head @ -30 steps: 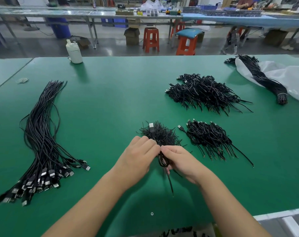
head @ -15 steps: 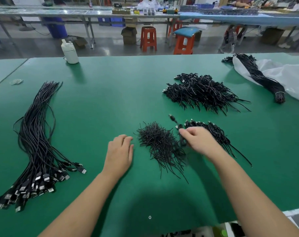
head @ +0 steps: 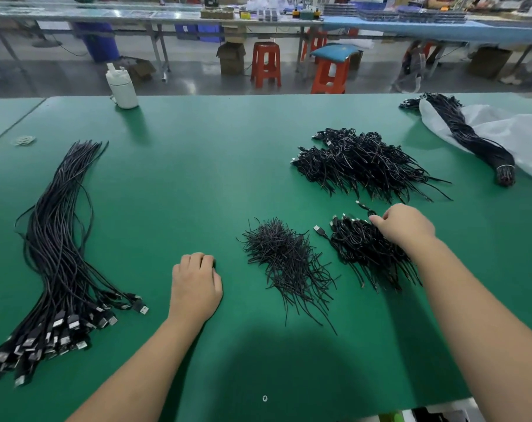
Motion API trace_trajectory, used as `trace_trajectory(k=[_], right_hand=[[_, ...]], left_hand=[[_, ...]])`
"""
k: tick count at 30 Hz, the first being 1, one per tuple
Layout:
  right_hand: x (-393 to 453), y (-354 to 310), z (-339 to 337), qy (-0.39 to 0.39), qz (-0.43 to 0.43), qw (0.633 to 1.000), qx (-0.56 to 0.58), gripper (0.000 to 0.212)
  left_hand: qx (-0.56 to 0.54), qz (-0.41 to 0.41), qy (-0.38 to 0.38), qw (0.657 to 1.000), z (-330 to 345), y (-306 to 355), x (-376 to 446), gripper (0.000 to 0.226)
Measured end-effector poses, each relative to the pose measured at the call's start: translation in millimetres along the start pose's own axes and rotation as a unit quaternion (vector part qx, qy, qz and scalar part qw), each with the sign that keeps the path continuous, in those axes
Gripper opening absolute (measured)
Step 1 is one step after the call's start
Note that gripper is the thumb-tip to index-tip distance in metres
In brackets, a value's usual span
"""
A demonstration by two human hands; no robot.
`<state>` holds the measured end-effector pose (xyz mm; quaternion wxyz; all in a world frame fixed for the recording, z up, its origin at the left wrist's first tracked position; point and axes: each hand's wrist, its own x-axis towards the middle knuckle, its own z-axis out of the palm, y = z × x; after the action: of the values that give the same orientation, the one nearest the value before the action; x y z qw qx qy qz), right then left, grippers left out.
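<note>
right hand (head: 403, 228) over bundled-cable pile (head: 362, 248), fingers pinched on one cable (head: 365, 206) | left hand (head: 196, 287) rested on counter (head: 197, 178), fingers loosely curled, empty | tie pile (head: 283, 254) lay between hands

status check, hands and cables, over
Left hand empty, resting on green table. Right hand on near coiled-cable pile, grip unclear. Loose tie pile between hands, nothing blocking.
</note>
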<state>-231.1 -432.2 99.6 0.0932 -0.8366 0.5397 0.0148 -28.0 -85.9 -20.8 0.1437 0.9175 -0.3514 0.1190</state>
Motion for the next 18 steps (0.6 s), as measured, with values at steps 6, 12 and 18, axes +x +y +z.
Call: trace_trajectory(k=[6, 12, 18], right_hand=[[-1, -6, 17, 0.016, 0.017, 1.000, -0.013, 0.058], [-23, -27, 2, 0.099, -0.079, 0.991, 0.051, 0.035], [-76, -61, 55, 0.038, -0.183, 0.962, 0.199, 0.022]], left_hand=[[-0.009, 0.001, 0.011, 1.000, 0, -1, 0, 0.016], [-0.008, 0.002, 0.012, 1.000, 1, -1, 0, 0.015], [-0.013, 0.010, 0.023, 1.000, 1, -2, 0, 0.016]])
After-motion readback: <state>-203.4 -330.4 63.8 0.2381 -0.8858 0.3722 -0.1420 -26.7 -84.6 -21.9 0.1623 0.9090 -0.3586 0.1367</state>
